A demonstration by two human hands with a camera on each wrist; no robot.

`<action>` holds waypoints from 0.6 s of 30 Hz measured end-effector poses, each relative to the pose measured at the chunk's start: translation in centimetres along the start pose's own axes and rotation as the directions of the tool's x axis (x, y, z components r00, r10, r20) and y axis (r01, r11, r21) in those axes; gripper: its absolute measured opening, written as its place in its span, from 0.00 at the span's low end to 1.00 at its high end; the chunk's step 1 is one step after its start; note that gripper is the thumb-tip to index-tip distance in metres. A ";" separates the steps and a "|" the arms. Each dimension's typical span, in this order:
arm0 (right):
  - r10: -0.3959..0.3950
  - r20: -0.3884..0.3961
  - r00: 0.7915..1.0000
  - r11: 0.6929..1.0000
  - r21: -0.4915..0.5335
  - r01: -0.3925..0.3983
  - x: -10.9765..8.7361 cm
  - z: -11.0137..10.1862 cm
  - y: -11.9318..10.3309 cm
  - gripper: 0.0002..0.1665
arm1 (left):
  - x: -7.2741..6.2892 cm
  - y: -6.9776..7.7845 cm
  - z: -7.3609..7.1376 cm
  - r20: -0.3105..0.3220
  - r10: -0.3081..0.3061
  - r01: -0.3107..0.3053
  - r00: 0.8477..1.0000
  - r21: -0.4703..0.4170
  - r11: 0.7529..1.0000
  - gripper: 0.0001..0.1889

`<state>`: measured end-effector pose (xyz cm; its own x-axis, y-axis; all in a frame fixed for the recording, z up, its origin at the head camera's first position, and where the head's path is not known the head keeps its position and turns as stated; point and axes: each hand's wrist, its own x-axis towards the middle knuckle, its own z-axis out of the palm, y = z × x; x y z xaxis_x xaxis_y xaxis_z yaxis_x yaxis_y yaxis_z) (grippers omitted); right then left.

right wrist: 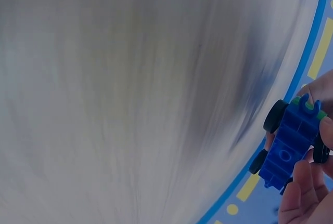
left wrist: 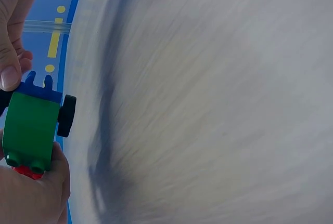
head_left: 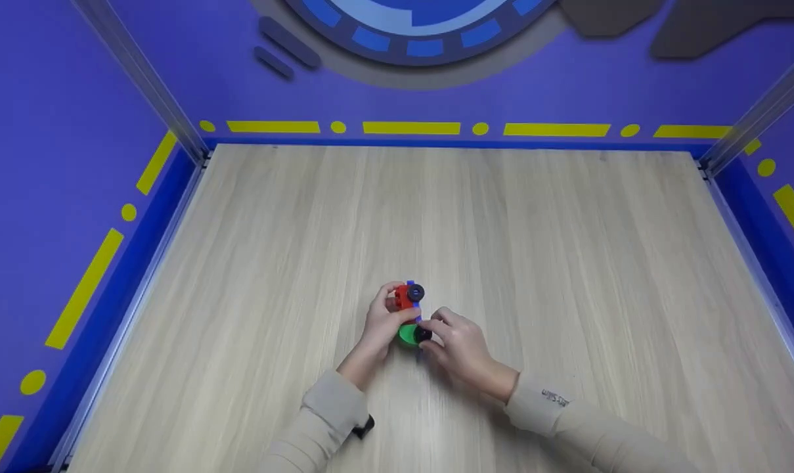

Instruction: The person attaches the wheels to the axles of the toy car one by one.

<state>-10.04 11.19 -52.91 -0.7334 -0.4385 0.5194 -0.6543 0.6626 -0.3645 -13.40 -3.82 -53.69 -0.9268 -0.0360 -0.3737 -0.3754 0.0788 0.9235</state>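
Observation:
A toy car built of blocks is held between both hands just above the table, near the person. It has a blue chassis (right wrist: 285, 154), black wheels (head_left: 416, 292), a red block (head_left: 404, 297) and a rounded green block (left wrist: 31, 128). My left hand (head_left: 382, 323) grips the car around its red part, thumb across the top. With thumb and fingertips, my right hand (head_left: 461, 343) pinches the black wheel (head_left: 423, 334) beside the green block. A two-pronged blue hook (right wrist: 310, 103) sticks out at the green end. In the right wrist view, fingers cover part of the car's right side.
The light wood tabletop (head_left: 291, 230) spreads around the hands. Blue-purple panels (head_left: 173, 79) with yellow markings stand along its back and sides, joined by metal corner posts (head_left: 140, 66). A small black object (head_left: 364, 427) shows at the left sleeve cuff.

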 end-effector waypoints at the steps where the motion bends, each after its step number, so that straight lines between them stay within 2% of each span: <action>1: 0.009 -0.010 1.000 1.000 -0.004 -0.010 0.0 0.0 -0.1 0.17 | 0.1 0.0 0.0 0.002 0.002 -0.002 1.000 -0.006 1.000 0.27; 7: 0.090 -0.048 0.995 0.996 -0.007 -0.090 0.1 0.5 -0.5 0.17 | 0.1 0.3 -0.3 0.007 -0.002 0.002 1.000 -0.065 0.998 0.27; 13: 0.144 -0.078 0.986 0.990 0.011 -0.144 0.0 1.1 -0.6 0.17 | -0.9 1.6 -0.4 -0.002 0.025 -0.025 1.000 -0.072 0.997 0.27; 18: 0.177 -0.089 0.980 0.984 0.041 -0.174 -0.1 1.4 -0.6 0.18 | -0.3 0.8 -0.4 -0.019 0.022 -0.023 1.000 -0.059 0.998 0.28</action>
<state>-9.81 9.99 -53.87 -0.8181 -0.2589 0.5134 -0.5240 0.7034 -0.4803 -13.43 -4.14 -52.83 -0.9347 -0.0530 -0.3514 -0.3528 0.0209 0.9355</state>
